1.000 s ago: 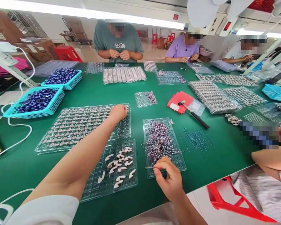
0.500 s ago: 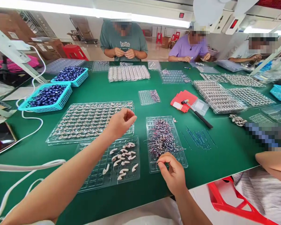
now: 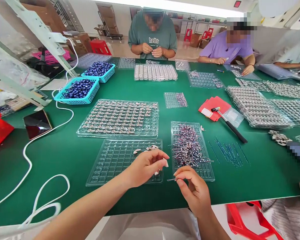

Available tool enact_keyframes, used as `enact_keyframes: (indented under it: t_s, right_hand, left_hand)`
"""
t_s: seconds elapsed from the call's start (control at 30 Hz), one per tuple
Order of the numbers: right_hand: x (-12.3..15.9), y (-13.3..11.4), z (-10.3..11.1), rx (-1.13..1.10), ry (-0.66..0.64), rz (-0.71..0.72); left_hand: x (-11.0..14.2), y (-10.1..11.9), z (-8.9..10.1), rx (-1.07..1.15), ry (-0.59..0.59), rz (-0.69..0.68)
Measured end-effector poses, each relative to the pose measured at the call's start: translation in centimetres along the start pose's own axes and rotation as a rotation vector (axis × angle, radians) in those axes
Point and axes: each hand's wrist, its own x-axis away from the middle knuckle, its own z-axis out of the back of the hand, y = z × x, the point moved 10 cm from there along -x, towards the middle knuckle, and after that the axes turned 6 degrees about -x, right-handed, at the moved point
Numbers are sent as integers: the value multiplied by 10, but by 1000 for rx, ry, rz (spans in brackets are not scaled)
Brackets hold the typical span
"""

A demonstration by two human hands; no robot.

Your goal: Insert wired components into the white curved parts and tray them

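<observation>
Lower centre, the right hand pinches a thin, greyish, wire-like stem; a slackening pinch could drop it. The left hand curls nearby, hold unclear.

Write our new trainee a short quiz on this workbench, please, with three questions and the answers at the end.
1. True or false: the phone lies to the right of the front basket.

2. Which thing has its head resting on the red packet?
a) the pen
b) the hammer
c) the cable

3. Fill in the blank: the worker's ____ hand pinches a thin strand beside the tray with the tangled heap.

Key: 1 false; 2 b; 3 right.
</observation>
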Motion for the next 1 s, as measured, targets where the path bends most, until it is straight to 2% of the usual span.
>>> enact_keyframes:
  t_s: [0.13, 0.27, 0.43, 0.53, 0.63, 0.73, 0.87, 1.0]
  right_hand:
    - [-5, -5, 20, 27, 84, 3]
    - [-8, -6, 59, 76, 233, -10]
    - [-20, -3, 130, 386, 495, -109]
    - [-42, -1, 170, 580, 561, -149]
    - [-76, 3, 194, 769, 492, -118]
    - [-109, 18, 200, 996, 339, -98]
    - [-135, 46, 200, 1074, 208, -102]
    - [-147, 73, 189, 1144, 56, -132]
  left_hand:
    - [-2, -10, -13, 147, -51, 68]
    - [-2, -6, 2, 175, -2, 39]
    - [-2, -6, 26, 189, 81, -19]
    - [-5, -13, 27, 161, 69, -15]
    - [-7, -20, 26, 141, 54, 1]
    - [-9, -25, 26, 130, 55, 12]
    - [-9, -29, 26, 99, 57, 9]
    - [-10, -33, 26, 79, 53, 8]
